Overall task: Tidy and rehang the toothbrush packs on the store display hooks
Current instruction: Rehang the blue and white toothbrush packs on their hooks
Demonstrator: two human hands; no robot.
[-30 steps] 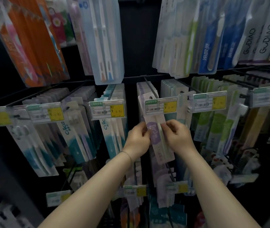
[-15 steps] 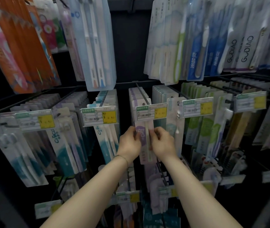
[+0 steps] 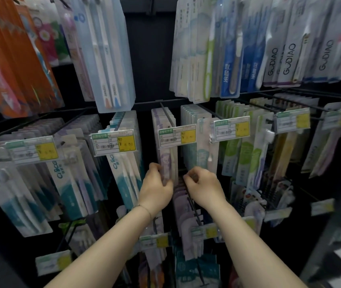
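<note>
The purple toothbrush pack (image 3: 166, 161) hangs at the near end of the middle hook (image 3: 168, 116), just behind the price tag (image 3: 176, 135), at the front of a row of matching packs (image 3: 156, 119) that runs far back along the same rod. It probably sits there so the front pack faces the shopper and lines up with the rest. The left hand (image 3: 157, 187) holds this pack low on its left edge, fingers (image 3: 155, 168) curled around the side. That looks like steadying the pack and squaring it so it hangs straight rather than twisted. The grip is narrow and closed on the pack, not a loose touch. The right hand (image 3: 204, 187) is just right of the pack and apart from it, with a dark gap between them. Its fingertips (image 3: 192, 176) are bent down over the far end of a lower hook (image 3: 192, 202) and the tops of the packs on it (image 3: 183, 196). I cannot tell whether it pinches anything or only hovers with bent fingers. Just right of the purple pack, 1 teal pack (image 3: 203, 154) hangs on the next hook, untouched.
</note>
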